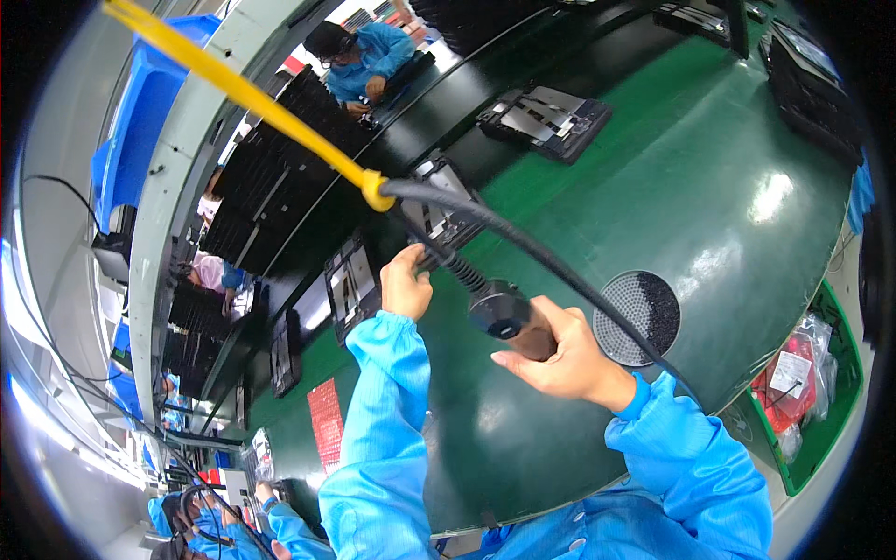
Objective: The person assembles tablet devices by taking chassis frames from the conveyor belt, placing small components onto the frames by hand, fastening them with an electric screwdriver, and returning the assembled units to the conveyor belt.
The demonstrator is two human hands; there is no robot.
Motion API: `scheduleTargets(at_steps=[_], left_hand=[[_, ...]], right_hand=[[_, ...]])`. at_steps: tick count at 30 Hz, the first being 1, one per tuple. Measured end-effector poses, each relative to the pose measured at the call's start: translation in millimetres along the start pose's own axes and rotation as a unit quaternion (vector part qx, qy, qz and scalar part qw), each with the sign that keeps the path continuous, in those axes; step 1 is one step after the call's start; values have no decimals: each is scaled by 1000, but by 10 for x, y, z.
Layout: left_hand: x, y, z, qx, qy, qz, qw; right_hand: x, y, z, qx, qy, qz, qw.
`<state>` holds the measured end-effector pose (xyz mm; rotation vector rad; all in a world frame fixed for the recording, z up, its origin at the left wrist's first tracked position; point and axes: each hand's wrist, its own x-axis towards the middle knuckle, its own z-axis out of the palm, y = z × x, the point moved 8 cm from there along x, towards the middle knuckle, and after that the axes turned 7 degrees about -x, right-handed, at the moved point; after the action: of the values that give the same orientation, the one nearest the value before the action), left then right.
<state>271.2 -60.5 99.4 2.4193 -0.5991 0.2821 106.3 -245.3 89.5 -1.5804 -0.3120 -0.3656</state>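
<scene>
My right hand [569, 359] is wrapped round the handle of a black electric screwdriver [501, 310]. A black cable rises from the tool, and a yellow cord [271, 107] is tied to it above. The bit end is hidden from me. Further left, my left hand [406, 285] has its fingers curled at the near edge of a black tray [457, 224] with a silver-and-black electronic device in it. The screwdriver and its cable partly cover that tray. Right of my right hand lies a round grey dimpled dish [637, 317] with many tiny black screws along one side.
More device trays stand along the line, one beyond [546, 121], one to the left [353, 289]. A red gridded sheet [326, 425] lies left on the green table [523, 439]. A green crate [812, 457] with plastic bags sits at right. Several people work nearby.
</scene>
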Motion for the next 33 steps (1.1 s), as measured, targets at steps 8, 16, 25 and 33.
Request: scheduleTargets(at_steps=[8, 16, 25, 33], left_hand=[[627, -1390, 612, 258, -74, 53, 962], [183, 332, 15, 260, 113, 109, 953], [-1345, 995, -5, 151, 105, 193, 964], [-2486, 1323, 245, 97, -4, 178, 979]], right_hand=[[2, -32, 91, 10, -40, -28, 999], [-36, -164, -104, -28, 42, -67, 996], [-22, -154, -291, 19, 80, 18, 996], [57, -211, -1095, 32, 212, -58, 975]])
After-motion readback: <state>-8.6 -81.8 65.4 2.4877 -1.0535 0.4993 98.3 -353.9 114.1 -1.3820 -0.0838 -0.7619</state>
